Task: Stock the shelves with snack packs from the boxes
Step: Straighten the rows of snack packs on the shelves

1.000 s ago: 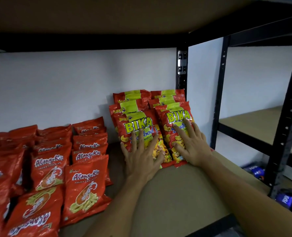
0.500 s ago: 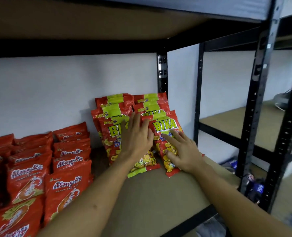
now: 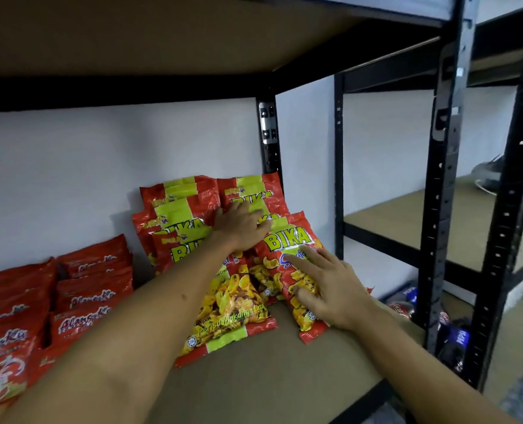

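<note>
Several red and green Bika snack packs lean in two rows against the white back wall on the brown shelf board. My left hand reaches far back and lies flat with straight fingers on the rear packs of the right row. My right hand presses with spread fingers on the front right Bika pack. The front left Bika pack lies slanted beneath my left forearm. Red Alangka packs fill the left part of the shelf.
A black upright post stands at the shelf's right front corner, another post at the back. A second shelf unit with a bare board is to the right. Pepsi bottles lie on the floor below.
My left hand has slid up and back from the front left pack to the rear packs. My right hand stays on the front right pack. The view has shifted right.
</note>
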A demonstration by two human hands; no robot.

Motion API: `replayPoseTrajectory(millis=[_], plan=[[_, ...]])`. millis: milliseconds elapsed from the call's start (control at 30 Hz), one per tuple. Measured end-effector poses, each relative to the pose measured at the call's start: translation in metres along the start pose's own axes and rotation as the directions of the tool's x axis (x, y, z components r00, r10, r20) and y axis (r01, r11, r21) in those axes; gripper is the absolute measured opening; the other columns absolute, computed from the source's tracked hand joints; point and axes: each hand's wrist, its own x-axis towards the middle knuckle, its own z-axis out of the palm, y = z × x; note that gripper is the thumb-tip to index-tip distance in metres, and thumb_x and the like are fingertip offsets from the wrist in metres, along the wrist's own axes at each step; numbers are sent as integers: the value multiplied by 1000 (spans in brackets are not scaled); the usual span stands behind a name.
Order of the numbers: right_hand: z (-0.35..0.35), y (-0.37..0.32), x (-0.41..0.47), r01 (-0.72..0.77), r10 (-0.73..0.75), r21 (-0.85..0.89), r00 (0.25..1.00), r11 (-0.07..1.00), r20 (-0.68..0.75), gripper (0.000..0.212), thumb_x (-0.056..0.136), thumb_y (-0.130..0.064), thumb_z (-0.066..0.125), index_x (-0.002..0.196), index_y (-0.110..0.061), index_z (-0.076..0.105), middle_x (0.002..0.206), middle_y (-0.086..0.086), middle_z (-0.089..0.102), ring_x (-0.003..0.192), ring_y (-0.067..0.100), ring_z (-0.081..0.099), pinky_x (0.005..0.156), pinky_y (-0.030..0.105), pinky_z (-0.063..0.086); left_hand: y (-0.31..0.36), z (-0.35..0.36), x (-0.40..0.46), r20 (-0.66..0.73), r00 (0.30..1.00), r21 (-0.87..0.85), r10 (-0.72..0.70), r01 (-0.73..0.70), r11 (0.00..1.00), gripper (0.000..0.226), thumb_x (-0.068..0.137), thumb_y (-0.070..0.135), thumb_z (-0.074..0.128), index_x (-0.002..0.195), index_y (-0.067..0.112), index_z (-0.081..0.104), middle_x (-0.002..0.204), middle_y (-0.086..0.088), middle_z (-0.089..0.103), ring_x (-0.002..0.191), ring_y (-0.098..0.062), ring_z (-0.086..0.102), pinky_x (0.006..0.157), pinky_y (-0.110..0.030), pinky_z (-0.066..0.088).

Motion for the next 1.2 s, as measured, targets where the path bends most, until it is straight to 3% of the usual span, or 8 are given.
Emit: replayPoseTrajectory(millis=[67,133,267,367,667,800,933,1200], plan=[[3,-2,-3,-14,14,-3,1000,1000,-7,70,80,-69,18,148,-53,15,162,-11,12,150,22,5,115,51,19,-1,-8,8,-74,997,-41,27,-30,999,50,100,52,25,133,28,53,139,-10,48,135,-31,37,107,-62,23],[8,-3,-8,-23,23,-10,1000,1000,6,70,80,-69,17,148,-53,13,163,-11,9,150,21,3,116,51,18,-1,-11,19,-205,977,27,53,-48,998,46,101,45,29,130,22,55,132,-14,53,130,-32,43,99,-52,34],[6,-2,-11,-35,35,-8,999,999,-1,70,80,-69,17,148,-52,13,162,-12,11,150,20,7,115,51,20,7,-3,34,1,1000,61,17,-17,998,61,98,57,25,151,27,25,162,-11,4,149,-29,0,110,-67,9],[0,-1,-7,-36,36,-7,999,999,-7,70,80,-69,18,148,-52,12,162,-11,12,149,21,9,115,50,23,12,8,32,28,999,46,-27,25,999,66,97,61,25,153,27,18,162,-9,-4,149,-26,-9,110,-69,1],[-16,1,-18,-3,3,-22,1000,1000,17,68,81,-69,20,147,-54,11,162,-11,14,149,20,8,114,51,25,7,-5,37,-29,999,-51,24,-26,998,41,99,37,36,134,24,54,140,-5,52,136,-32,35,108,-64,26],[-13,-3,-23,-2,2,-21,1000,1000,17,68,81,-69,18,147,-54,11,162,-11,12,150,20,7,114,50,24,1,-5,39,-35,999,-72,0,-3,997,50,93,32,53,140,17,45,143,-14,43,136,-34,32,106,-56,34],[-5,-7,-32,22,-20,-52,999,998,43,65,85,-68,13,148,-54,3,163,-11,5,150,20,1,115,49,20,0,1,31,-218,965,4,-143,147,989,44,95,38,51,131,13,50,133,-18,45,127,-36,37,101,-53,33],[-8,-3,-24,58,-54,-92,998,994,45,66,84,-68,7,148,-53,1,163,-10,4,149,21,0,114,51,21,-5,-30,55,-154,971,14,-181,185,983,25,91,20,57,111,6,58,118,-17,61,110,-38,58,83,-42,49]])
